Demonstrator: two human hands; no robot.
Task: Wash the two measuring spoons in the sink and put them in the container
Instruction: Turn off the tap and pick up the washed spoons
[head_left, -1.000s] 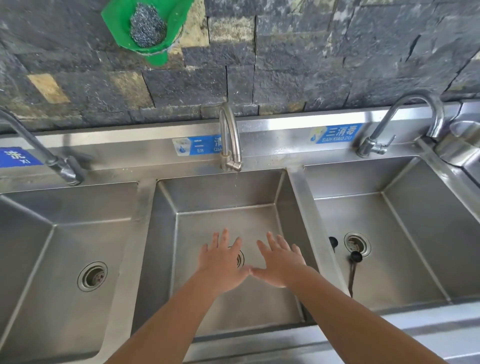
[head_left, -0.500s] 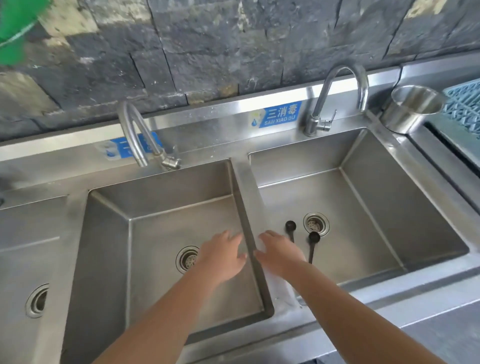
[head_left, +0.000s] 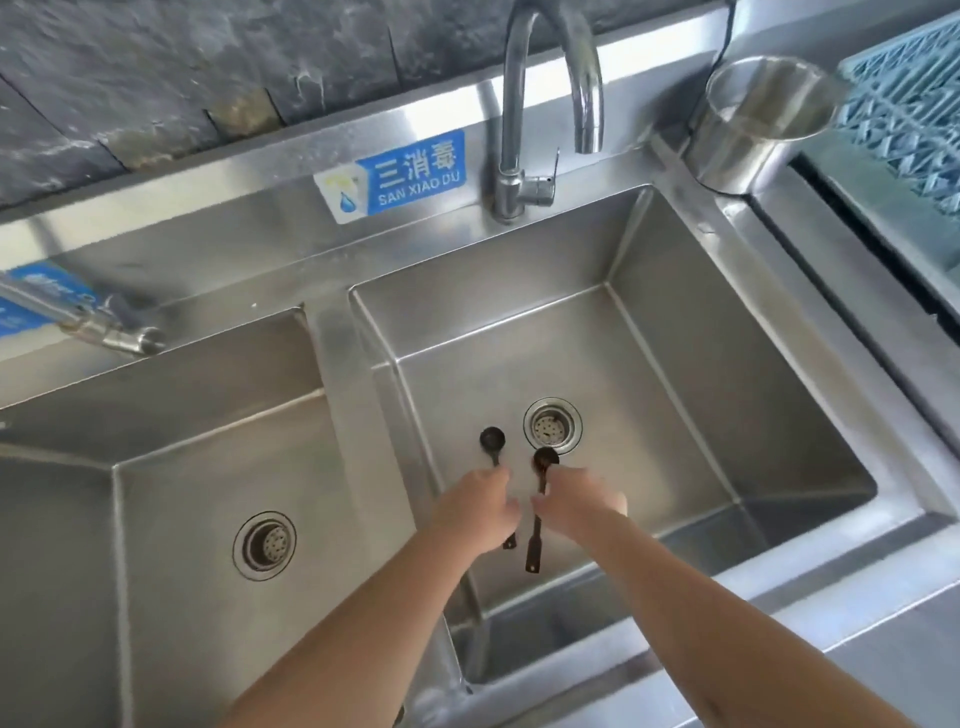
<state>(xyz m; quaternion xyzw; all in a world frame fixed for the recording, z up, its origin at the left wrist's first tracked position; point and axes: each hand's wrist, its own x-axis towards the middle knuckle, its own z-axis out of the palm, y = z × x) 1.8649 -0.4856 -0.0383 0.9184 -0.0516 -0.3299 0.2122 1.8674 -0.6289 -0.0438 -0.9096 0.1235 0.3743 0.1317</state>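
Two black measuring spoons lie on the floor of the right sink basin (head_left: 675, 415), bowls pointing away from me, beside its drain (head_left: 552, 427). The left measuring spoon (head_left: 492, 439) runs under my left hand (head_left: 475, 512), whose fingers are curled around its handle; the handle's end sticks out below the hand. My right hand (head_left: 584, 501) pinches the handle of the right measuring spoon (head_left: 544, 461) near the middle. A round steel container (head_left: 753, 130) stands empty on the rim at the back right.
A curved faucet (head_left: 550, 78) rises behind the right basin, with no water running. The neighbouring basin (head_left: 182, 493) lies to the left with its own drain (head_left: 265, 543). A blue plastic rack (head_left: 914, 104) sits at the far right. Dark stone wall behind.
My view has swung right and closer to the right basin. Both hands moved from the divider, fingers spread, down into the right basin and closed on the two spoon handles.
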